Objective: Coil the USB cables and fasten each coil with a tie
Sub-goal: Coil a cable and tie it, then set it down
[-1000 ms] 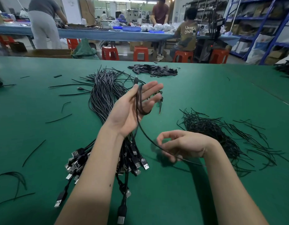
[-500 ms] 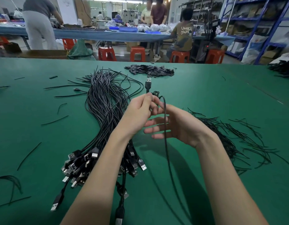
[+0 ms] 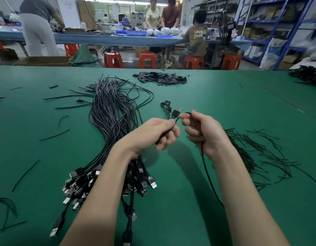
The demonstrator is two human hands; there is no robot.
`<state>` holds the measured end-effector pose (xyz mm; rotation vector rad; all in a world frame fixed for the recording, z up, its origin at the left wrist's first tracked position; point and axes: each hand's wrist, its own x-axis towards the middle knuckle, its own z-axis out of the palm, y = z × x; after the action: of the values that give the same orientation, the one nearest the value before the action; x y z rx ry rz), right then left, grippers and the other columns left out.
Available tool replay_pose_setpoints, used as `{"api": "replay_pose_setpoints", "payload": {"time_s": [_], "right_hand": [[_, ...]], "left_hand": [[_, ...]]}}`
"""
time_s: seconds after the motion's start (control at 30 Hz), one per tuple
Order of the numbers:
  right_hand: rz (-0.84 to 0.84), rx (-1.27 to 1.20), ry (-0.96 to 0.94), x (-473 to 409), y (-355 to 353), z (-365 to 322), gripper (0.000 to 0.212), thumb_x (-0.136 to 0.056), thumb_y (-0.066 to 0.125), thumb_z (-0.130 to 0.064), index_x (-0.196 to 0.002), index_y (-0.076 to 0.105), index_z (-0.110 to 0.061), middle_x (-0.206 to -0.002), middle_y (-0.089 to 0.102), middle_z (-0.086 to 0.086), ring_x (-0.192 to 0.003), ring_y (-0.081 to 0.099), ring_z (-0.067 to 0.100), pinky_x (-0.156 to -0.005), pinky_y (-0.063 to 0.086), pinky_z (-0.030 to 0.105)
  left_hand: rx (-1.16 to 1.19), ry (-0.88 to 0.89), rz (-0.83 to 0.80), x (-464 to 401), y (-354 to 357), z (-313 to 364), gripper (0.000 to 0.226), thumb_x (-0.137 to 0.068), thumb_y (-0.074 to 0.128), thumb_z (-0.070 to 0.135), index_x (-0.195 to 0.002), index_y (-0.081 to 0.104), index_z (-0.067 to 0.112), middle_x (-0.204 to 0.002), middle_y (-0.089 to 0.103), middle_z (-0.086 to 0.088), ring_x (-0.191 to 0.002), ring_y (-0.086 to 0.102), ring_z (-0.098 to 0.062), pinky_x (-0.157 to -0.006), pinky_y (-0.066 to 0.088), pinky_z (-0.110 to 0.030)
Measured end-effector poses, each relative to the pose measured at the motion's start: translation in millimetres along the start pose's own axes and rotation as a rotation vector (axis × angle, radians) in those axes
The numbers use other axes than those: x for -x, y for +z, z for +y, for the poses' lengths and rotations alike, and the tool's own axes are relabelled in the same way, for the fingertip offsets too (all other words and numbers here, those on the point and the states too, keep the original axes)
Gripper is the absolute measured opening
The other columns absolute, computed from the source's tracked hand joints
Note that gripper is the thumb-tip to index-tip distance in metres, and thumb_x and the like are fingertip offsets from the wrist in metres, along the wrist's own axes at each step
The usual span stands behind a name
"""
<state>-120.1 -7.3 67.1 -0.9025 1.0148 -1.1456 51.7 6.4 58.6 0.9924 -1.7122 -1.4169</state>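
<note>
Above the green table, my left hand [image 3: 153,134] grips a black USB cable [image 3: 207,178] just behind its plug [image 3: 176,112], which points up and away. My right hand [image 3: 203,132] holds the same cable close beside it, fingers curled, and the cable's slack hangs down past my right wrist toward the near edge. A big bundle of loose USB cables [image 3: 113,118] lies left of centre, its plugs fanned out under my left forearm. To the right lies a heap of thin black ties [image 3: 256,153].
A pile of small flat black pieces [image 3: 160,79] sits at the far middle of the green table [image 3: 224,96]. Stray ties [image 3: 26,174] are scattered on the left. More black cables [image 3: 308,75] lie at the far right. People work at a long table behind.
My hands have drawn slightly apart and my left hand now grips the cable just behind the plug. The view has shifted a little; the slack still hangs below my right hand.
</note>
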Motion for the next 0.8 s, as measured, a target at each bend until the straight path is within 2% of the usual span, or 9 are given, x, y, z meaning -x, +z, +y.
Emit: {"api": "replay_pose_setpoints", "payload": {"time_s": [0.1, 0.17, 0.27, 0.4, 0.5, 0.57, 0.63, 0.7, 0.8], "right_hand": [[0.027, 0.308, -0.208, 4.8, 17.0, -2.3, 0.031, -0.108, 0.04, -0.023, -0.093, 0.066, -0.014, -0.057, 0.052, -0.008, -0.037, 0.034, 0.004, -0.037, 0.024, 0.016], [0.048, 0.359, -0.273, 8.5, 20.7, -3.6, 0.032, -0.107, 0.041, -0.022, -0.095, 0.07, -0.013, -0.054, 0.05, -0.009, -0.038, 0.038, 0.003, -0.038, 0.027, 0.015], [0.041, 0.429, -0.345, 13.5, 19.1, -7.7, 0.038, -0.107, 0.043, -0.025, -0.085, 0.069, -0.011, -0.053, 0.047, -0.008, -0.042, 0.037, 0.005, -0.04, 0.029, 0.014], [-0.299, 0.521, -0.3, 17.3, 20.2, -4.8, 0.041, -0.11, 0.04, -0.025, -0.079, 0.066, -0.023, -0.063, 0.046, -0.003, -0.049, 0.039, 0.013, -0.042, 0.028, 0.018], [-0.481, 0.603, -0.123, 15.0, 16.8, 5.6, 0.032, -0.109, 0.043, -0.03, -0.09, 0.066, -0.018, -0.062, 0.051, -0.004, -0.053, 0.05, 0.014, -0.048, 0.04, 0.02], [-0.582, 0.663, 0.076, 13.1, 7.3, 14.2, 0.034, -0.108, 0.046, -0.035, -0.092, 0.068, -0.015, -0.06, 0.05, -0.003, -0.054, 0.051, 0.014, -0.052, 0.043, 0.021], [-0.597, 0.681, 0.204, 9.8, -5.3, 23.0, 0.031, -0.106, 0.049, -0.035, -0.096, 0.069, -0.014, -0.056, 0.043, -0.005, -0.051, 0.045, 0.012, -0.049, 0.036, 0.019], [-0.474, 0.563, 0.246, 3.9, -14.1, 28.4, 0.016, -0.106, 0.05, -0.021, -0.103, 0.065, -0.014, -0.053, 0.037, -0.009, -0.045, 0.037, 0.007, -0.043, 0.025, 0.017], [-0.212, 0.208, 0.238, -4.2, -22.6, 20.5, 0.019, -0.099, 0.047, -0.004, -0.109, 0.057, -0.017, -0.057, 0.038, -0.008, -0.043, 0.034, 0.003, -0.036, 0.019, 0.013]], "left_hand": [[-0.034, -0.026, 0.115, -4.2, 6.8, -2.9, 0.045, -0.11, 0.03, 0.028, -0.096, 0.068, 0.008, -0.083, 0.077, -0.007, -0.069, 0.073, -0.019, -0.061, 0.053, -0.02], [0.035, 0.025, 0.205, -7.6, 3.7, -6.1, 0.046, -0.11, 0.03, 0.031, -0.1, 0.071, 0.011, -0.092, 0.078, -0.01, -0.082, 0.076, -0.024, -0.068, 0.056, -0.021], [0.152, 0.068, 0.327, -10.7, -1.7, -11.1, 0.047, -0.11, 0.03, 0.032, -0.101, 0.07, 0.01, -0.093, 0.078, -0.01, -0.084, 0.076, -0.027, -0.067, 0.057, -0.022], [0.209, 0.084, 0.339, -12.8, -6.8, -13.8, 0.05, -0.109, 0.035, 0.033, -0.075, 0.069, 0.017, -0.084, 0.074, -0.006, -0.089, 0.073, -0.021, -0.087, 0.057, -0.032], [0.468, 0.117, 0.299, -10.5, -5.3, -2.7, 0.048, -0.111, 0.026, 0.03, -0.107, 0.067, 0.005, -0.106, 0.075, -0.014, -0.102, 0.072, -0.021, -0.087, 0.059, -0.031], [0.708, 0.144, 0.253, -4.9, -7.5, 5.4, 0.048, -0.111, 0.024, 0.029, -0.114, 0.064, 0.002, -0.107, 0.076, -0.011, -0.09, 0.075, -0.02, -0.072, 0.06, -0.025], [0.75, 0.142, 0.215, 1.9, -13.2, 8.0, 0.044, -0.11, 0.03, 0.029, -0.102, 0.066, 0.006, -0.085, 0.075, -0.001, -0.055, 0.066, -0.01, -0.049, 0.048, -0.018], [0.621, 0.118, 0.141, 5.8, -17.8, 5.9, 0.04, -0.109, 0.034, 0.03, -0.092, 0.063, 0.009, -0.062, 0.061, 0.006, -0.035, 0.04, -0.003, -0.041, 0.024, -0.018], [0.269, 0.0, 0.016, 5.0, -18.2, -3.2, 0.046, -0.108, 0.036, 0.034, -0.086, 0.066, 0.008, -0.052, 0.053, 0.004, -0.032, 0.026, -0.004, -0.04, 0.014, -0.019]]}}
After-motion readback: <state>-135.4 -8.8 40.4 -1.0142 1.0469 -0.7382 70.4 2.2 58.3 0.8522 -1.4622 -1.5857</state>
